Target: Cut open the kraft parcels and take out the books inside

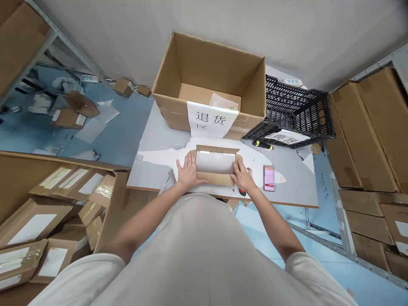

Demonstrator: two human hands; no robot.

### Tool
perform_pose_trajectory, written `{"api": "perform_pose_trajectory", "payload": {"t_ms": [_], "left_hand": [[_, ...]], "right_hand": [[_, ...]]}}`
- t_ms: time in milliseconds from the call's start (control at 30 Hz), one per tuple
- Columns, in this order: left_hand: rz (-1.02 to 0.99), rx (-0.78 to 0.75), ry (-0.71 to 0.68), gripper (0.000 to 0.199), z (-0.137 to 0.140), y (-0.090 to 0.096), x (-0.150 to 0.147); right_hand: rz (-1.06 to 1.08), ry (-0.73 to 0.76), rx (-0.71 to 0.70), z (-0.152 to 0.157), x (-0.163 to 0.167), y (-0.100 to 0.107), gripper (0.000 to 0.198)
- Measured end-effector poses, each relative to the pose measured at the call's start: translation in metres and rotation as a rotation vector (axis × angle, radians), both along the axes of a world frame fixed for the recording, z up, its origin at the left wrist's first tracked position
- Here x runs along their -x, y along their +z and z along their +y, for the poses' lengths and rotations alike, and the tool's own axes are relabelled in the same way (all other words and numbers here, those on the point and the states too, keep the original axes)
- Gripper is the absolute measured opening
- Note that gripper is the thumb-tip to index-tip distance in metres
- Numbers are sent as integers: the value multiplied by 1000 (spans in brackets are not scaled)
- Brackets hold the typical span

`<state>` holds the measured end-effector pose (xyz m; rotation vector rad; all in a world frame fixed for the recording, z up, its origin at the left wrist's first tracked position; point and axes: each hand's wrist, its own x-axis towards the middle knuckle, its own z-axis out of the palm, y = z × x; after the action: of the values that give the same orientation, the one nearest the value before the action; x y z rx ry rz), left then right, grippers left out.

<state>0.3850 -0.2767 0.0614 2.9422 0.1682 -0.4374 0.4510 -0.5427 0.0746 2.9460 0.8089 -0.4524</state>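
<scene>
A small cardboard box (215, 179) lies with its flaps open on the table in front of me. Inside it is a smooth whitish-grey item or wrapping (215, 163); its kind cannot be made out. My left hand (188, 172) rests against the box's left end, fingers spread and thumb stretched along the front flap. At the right end, my right hand (244, 175) has its fingers bent over the side wall and end flap. Just below that hand, a red and black object (242, 192) shows in part at the table edge. A phone (269, 178) lies to the right.
Behind stands a large open carton (174, 114) with a white paper sign, holding a clear plastic bag (223, 102). A black plastic crate (299, 117) is beside it, with a yellow and black cutter (262, 145) in front. Parcels fill a big carton (121, 199) at left; boxes (360, 131) are stacked at right.
</scene>
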Motion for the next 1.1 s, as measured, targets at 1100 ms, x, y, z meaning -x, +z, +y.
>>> {"api": "perform_pose_trajectory", "payload": {"t_ms": [1100], "left_hand": [[-570, 534, 26, 109, 13, 104, -1]], "right_hand": [[-61, 323, 186, 84, -41, 184, 21]]}}
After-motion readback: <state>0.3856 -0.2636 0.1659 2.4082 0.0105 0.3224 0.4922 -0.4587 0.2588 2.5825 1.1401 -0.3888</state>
